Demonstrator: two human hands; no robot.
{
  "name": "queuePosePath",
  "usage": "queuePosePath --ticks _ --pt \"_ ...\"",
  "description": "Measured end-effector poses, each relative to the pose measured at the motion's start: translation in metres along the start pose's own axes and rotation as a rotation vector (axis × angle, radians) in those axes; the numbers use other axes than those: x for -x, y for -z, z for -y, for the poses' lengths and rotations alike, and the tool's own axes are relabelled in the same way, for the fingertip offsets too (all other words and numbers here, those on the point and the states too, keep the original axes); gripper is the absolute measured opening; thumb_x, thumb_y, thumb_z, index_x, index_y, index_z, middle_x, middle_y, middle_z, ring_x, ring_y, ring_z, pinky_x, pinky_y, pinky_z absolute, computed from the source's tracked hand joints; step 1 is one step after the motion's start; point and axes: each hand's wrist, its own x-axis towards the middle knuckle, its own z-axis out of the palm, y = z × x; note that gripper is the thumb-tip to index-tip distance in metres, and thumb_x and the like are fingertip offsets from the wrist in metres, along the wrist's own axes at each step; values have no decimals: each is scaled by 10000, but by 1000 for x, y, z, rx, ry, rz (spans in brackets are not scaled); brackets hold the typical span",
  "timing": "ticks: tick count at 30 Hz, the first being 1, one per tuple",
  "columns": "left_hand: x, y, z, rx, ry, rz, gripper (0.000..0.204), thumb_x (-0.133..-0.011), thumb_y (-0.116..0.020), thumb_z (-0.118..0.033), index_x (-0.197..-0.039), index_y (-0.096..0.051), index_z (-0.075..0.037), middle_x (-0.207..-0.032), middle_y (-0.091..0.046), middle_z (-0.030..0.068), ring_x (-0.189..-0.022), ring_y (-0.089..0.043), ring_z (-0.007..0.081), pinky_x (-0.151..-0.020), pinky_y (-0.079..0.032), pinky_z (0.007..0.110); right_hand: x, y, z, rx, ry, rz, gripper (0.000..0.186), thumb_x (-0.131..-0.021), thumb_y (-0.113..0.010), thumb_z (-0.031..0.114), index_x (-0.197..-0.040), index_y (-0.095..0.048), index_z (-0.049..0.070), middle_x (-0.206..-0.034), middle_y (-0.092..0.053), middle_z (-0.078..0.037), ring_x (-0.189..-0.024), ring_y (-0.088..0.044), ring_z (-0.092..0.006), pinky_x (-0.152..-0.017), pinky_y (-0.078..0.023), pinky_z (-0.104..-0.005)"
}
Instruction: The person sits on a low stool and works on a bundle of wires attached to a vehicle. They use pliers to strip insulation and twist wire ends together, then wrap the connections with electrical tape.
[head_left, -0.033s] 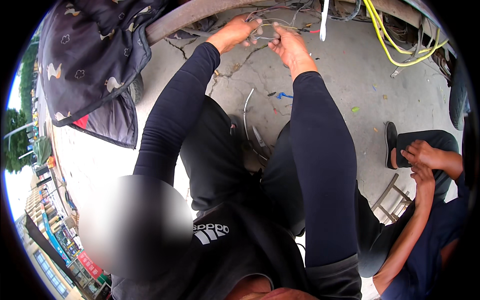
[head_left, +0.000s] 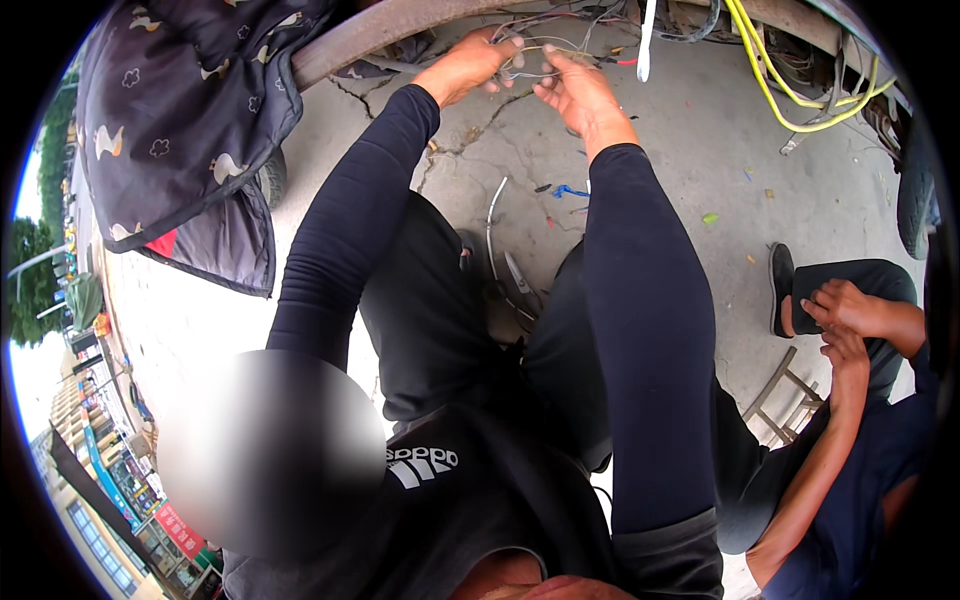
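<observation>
Thin coloured wires run below a vehicle's metal frame at the top of the view. My left hand is closed on some of them, fingertips pinched. Just to its right, my right hand pinches the same bunch between thumb and fingers, close to a red-and-black lead. A white strip hangs beside them. On the concrete below my hands lie a blue scrap, a curved white tube and what looks like a pair of scissors or cutters, partly in shadow.
A rusty beam and a dark patterned cover are at top left. Yellow cables hang at top right. Another person sits at my right, hands together, near a low stool. A street shows at far left.
</observation>
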Motion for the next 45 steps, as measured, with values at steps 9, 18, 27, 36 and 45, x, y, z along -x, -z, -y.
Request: queuePosePath --ticks 9,18,27,36,45 --pt "6 -2 2 -8 6 35 479 -943 -560 -441 -1250 -531 -75 -1039 -612 21 -757 -585 114 -610 -434 276 20 15 9 299 -101 191 271 -883 -709 113 -1133 -626 48 -924 -611 24 -825 -592 -98 -818 -559 -299" --pt "5 -2 9 -28 -6 11 487 -936 -563 -470 -1218 -561 -72 -1046 -609 20 -755 -579 115 -616 -436 285 28 9 14 481 -95 233 274 -859 -755 210 -1058 -636 64 -926 -591 34 -784 -559 -92 -809 -554 -293" --pt "0 4 7 -36 -6 44 473 -947 -542 -465 -1176 -581 -53 -1031 -607 0 -743 -561 98 -602 -429 263 15 -1 8 403 -11 178 233 -862 -740 216 -1003 -625 71 -923 -603 7 -823 -581 -106 -830 -547 -327" --pt "3 5 -1 -24 31 40 518 -927 -569 -486 -1209 -572 -51 -1061 -604 3 -739 -546 85 -611 -427 257 1 -16 9 154 70 -95 227 -842 -722 141 -989 -632 -7 -851 -634 -74 -726 -598 -167 -656 -565 -329" --pt "16 6 0 -23 -7 37 517 -920 -586 -481 -1189 -572 -40 -1072 -594 13 -750 -531 86 -623 -416 256 27 13 19 304 -96 232 320 -892 -695 233 -1122 -634 19 -1069 -702 -98 -918 -659 -188 -864 -530 -333"
